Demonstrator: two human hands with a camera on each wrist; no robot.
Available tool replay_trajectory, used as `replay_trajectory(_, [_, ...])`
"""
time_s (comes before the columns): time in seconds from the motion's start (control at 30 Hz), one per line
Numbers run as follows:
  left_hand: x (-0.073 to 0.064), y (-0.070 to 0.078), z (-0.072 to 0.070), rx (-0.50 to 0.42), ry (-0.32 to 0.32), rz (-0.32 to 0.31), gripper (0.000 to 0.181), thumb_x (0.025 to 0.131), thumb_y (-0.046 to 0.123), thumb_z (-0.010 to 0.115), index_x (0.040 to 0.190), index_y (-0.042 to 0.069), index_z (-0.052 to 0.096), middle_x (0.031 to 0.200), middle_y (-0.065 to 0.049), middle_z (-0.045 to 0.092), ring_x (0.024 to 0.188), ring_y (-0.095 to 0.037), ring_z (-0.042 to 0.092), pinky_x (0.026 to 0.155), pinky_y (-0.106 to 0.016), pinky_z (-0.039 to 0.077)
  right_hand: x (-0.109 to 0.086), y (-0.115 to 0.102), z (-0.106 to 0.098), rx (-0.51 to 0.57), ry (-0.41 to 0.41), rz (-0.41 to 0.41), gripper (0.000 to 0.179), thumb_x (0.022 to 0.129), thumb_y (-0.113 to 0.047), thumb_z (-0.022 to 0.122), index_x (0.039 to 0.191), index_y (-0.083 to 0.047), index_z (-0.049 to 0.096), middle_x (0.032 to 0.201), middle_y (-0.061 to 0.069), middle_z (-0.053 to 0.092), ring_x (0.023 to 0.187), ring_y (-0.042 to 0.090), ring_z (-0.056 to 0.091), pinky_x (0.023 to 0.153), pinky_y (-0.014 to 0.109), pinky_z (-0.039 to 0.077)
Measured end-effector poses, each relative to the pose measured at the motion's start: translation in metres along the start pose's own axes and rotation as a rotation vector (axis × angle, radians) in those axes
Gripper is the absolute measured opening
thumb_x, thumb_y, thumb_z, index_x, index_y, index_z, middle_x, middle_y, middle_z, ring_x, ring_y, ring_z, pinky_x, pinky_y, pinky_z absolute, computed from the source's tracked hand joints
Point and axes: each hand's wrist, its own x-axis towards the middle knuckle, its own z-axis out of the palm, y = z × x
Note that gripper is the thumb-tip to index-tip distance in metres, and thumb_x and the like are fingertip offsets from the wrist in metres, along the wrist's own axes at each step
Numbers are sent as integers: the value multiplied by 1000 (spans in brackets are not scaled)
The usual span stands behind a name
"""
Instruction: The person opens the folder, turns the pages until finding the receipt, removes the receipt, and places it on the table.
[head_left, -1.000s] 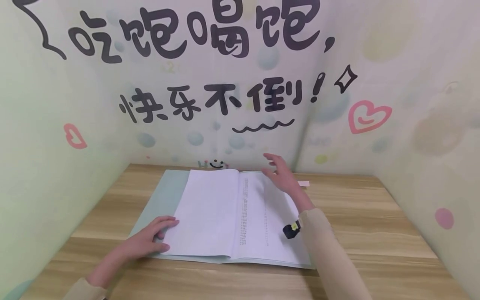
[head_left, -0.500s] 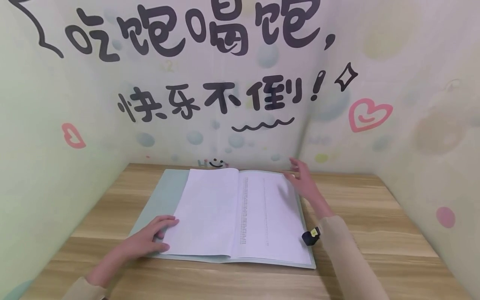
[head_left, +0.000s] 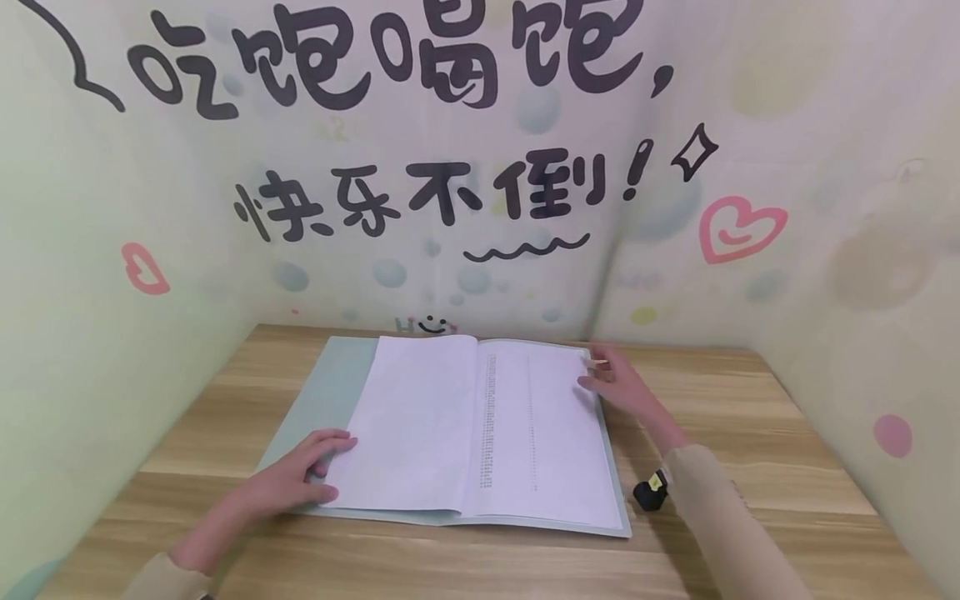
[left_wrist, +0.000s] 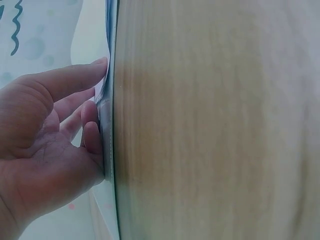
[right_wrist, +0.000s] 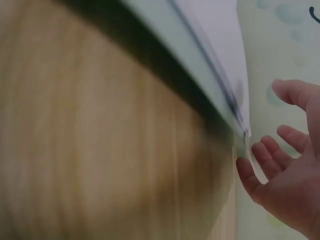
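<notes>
A pale green folder [head_left: 341, 375] lies spread on the wooden table, holding white sheets. Its left-hand page [head_left: 412, 425] is blank, while the right-hand page [head_left: 562, 442] bears columns of tiny print. My left hand [head_left: 296, 475] rests on the left page's outer edge, fingers loosely bent; in the left wrist view its thumb touches the paper's edge. My right hand [head_left: 618, 385] is at the folder's far right corner, thumb and fingers apart. The right wrist view shows those fingers [right_wrist: 272, 155] beside the corner, with no visible grip. A small pale strip [head_left: 597, 363] shows by them, partly hidden.
The wooden tabletop [head_left: 720, 417] extends around the folder. A wall with black lettering [head_left: 420, 200] stands right behind it, and side walls close in left and right. A small black device [head_left: 651, 492] with a yellow label sits at the right sleeve.
My right hand has moved right, from above the right page to the folder's far right corner, and come lower. My left hand stays in place on the left page.
</notes>
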Motion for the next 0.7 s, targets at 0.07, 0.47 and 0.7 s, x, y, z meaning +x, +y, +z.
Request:
replay_trajectory(0.07, [0, 0, 0, 8, -1, -1, 68, 84, 18, 74, 142, -2, 46, 147, -27, 34, 95, -5, 46, 79, -20, 42, -2, 3, 0, -41, -36, 10, 75, 93, -22, 68, 151, 3, 28, 150, 30, 37, 134, 47, 41, 109, 60, 37])
replay_trajectory(0.47, [0, 3, 1, 20, 3, 0, 68, 84, 19, 74, 142, -2, 46, 147, -28, 34, 95, -6, 46, 78, -20, 43, -2, 18, -1, -196, -132, 84, 90, 80, -41, 79, 149, -2, 37, 146, 28, 32, 132, 44, 38, 109, 63, 34])
replay_trajectory(0.7, [0, 1, 1, 44, -1, -12, 67, 84, 19, 74, 142, -1, 46, 147, -27, 34, 96, -5, 46, 77, -20, 43, 3, 21, -1, -242, -160, 84, 94, 78, -48, 80, 150, -5, 37, 149, 29, 30, 134, 45, 36, 110, 64, 32])
